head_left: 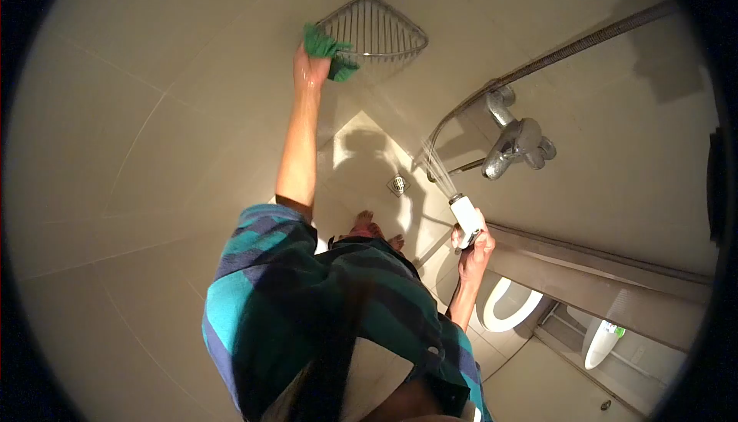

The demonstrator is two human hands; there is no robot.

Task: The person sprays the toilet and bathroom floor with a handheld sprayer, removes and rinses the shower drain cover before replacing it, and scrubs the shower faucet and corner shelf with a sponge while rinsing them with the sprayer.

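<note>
My left hand (310, 67) is closed on a green cloth (344, 68), pressed against the left front edge of a metal wire corner rack (373, 34) on the shower wall. Part of the cloth hangs below the rack's rim, and the skin near my wrist looks wet. My right hand (478, 247) grips a white handheld sprayer (464, 214) with a dark collar at its front end. Thin pale streaks, like water jets, run from that end toward the wall corner below the rack. My fingers partly hide the sprayer's near end.
A chrome mixer tap (513, 145) with a ribbed metal hose (592, 40) juts from the right wall. A floor drain (398, 185) lies ahead of my bare feet (396, 242). To the right are a ledge (584, 264), a toilet seat (510, 323) and a white bottle (601, 345).
</note>
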